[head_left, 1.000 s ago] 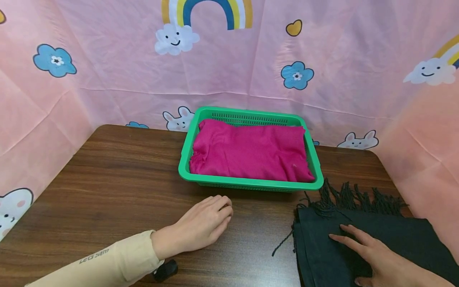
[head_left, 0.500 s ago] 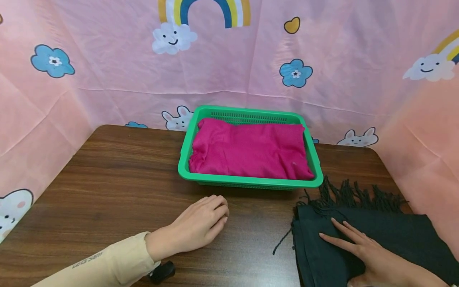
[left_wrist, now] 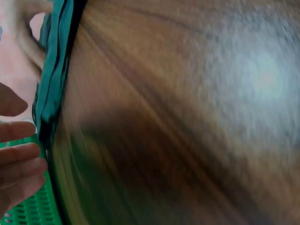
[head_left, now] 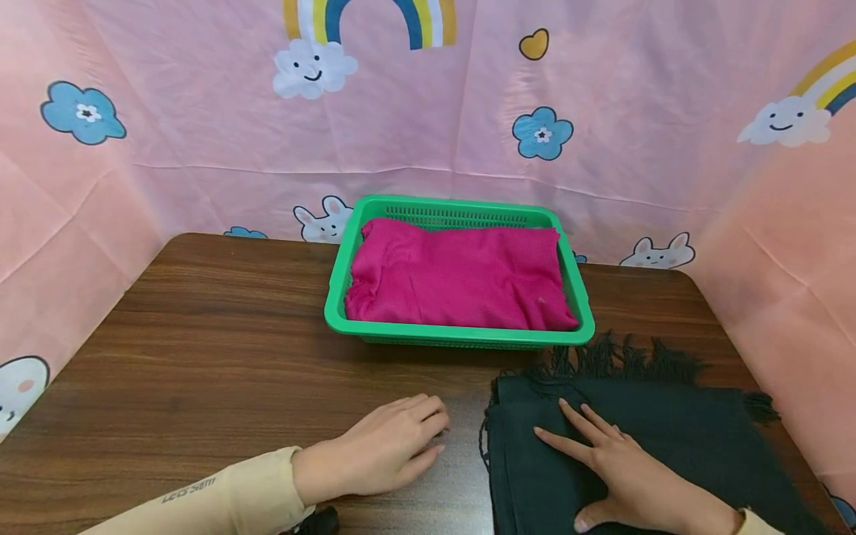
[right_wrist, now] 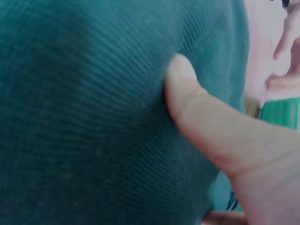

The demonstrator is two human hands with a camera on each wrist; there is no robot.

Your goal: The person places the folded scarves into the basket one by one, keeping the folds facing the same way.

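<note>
Dark scarf (head_left: pixel 669 438) under flat right hand (head_left: pixel 628 483)

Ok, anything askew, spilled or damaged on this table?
Nothing stands out. The pink cloth lies folded inside the green basket. The dark scarf lies flat on the table, fringe toward the basket, with the right hand flat on it. The left hand rests on the bare wood beside it.

A dark green scarf (head_left: pixel 669 438) lies folded flat on the brown wooden desk (head_left: pixel 200 349), near its front right corner and just in front of the green basket (head_left: pixel 461 338). Its far edge carries a row of twisted fringe. The right hand (head_left: pixel 625 475) presses flat on its left part, fingers spread.
</note>
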